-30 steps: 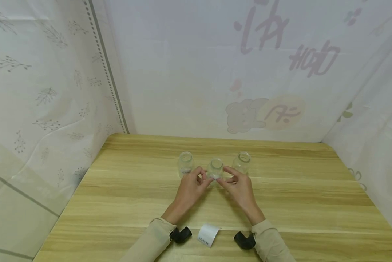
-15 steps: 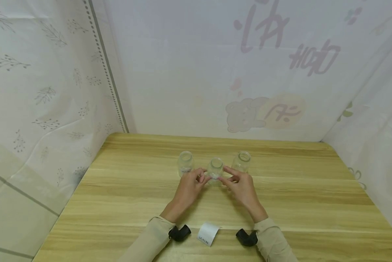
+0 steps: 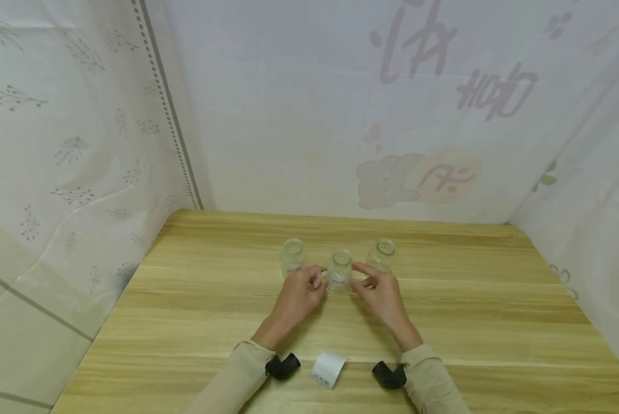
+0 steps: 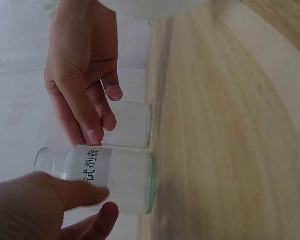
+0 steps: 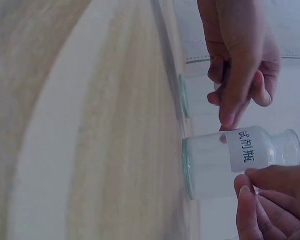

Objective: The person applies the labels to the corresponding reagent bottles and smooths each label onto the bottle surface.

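At left on the wooden table (image 3: 200, 293) stands the left jar (image 3: 293, 257), labelled, just behind the left hand (image 3: 298, 293) — thumb and fingers clasping the middle jar (image 3: 339, 265) from its left. Written-on paper (image 3: 330, 367) lies nearer the person. The middle jar stands upright between both hands, its white label (image 3: 337, 280) facing the person. The right hand (image 3: 383, 296) clasps its right side — just before the right jar (image 3: 383, 256).

Labelled glass jar (image 4: 132, 180), one, upright on wooden tabletop (image 4: 229, 125); white label (image 4: 97, 172), dark Chinese characters, on its side. Left hand (image 4: 45, 205): thumb across jar's front. Right hand (image 4: 82, 70): fingertips at jar's opposite side. Second glass jar (image 4: 132, 125): beyond the first, partly hidden.
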